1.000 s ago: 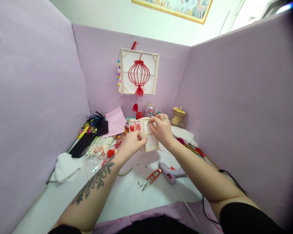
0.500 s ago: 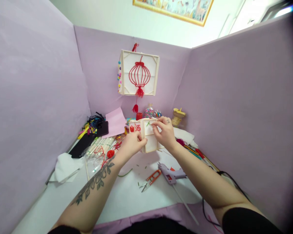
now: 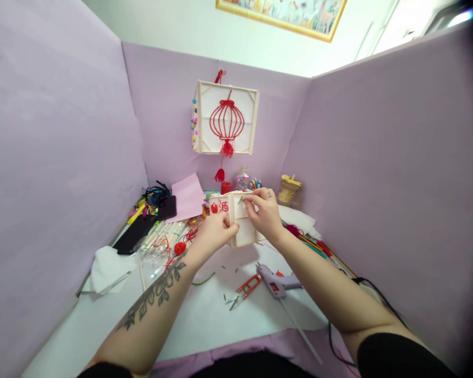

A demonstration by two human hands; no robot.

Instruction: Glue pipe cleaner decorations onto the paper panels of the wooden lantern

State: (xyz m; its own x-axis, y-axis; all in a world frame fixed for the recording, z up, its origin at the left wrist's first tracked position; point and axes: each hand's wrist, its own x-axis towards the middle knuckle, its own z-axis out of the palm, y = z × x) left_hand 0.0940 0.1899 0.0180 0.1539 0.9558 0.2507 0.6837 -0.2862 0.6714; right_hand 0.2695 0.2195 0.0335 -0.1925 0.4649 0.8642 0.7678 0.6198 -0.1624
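A small box lantern [image 3: 244, 234] with white panels and a pale stick frame is held up and tilted over the table. My left hand [image 3: 218, 228] is closed around its near corner edge, thumb on the frame. My right hand [image 3: 265, 211] pinches at the upper part of the right-hand panel, fingertips against it. A short green strip [image 3: 240, 199] shows on the panel beside these fingertips; the fingers mostly hide what they pinch. The left panel carries a red written character [image 3: 223, 206] and a red shape [image 3: 214, 208].
Below lie orange-handled thread snips [image 3: 247, 286], a lilac glue gun [image 3: 278, 281] with its glue stick, and green scraps. Craft supplies crowd the left, including a red yarn ball [image 3: 180, 248]. A larger lantern [image 3: 226, 121] hangs at the back, between purple walls.
My right fingertips have shifted slightly and pressed closer to the panel, covering a second green piece that showed before. My left hand keeps its hold on the lantern.
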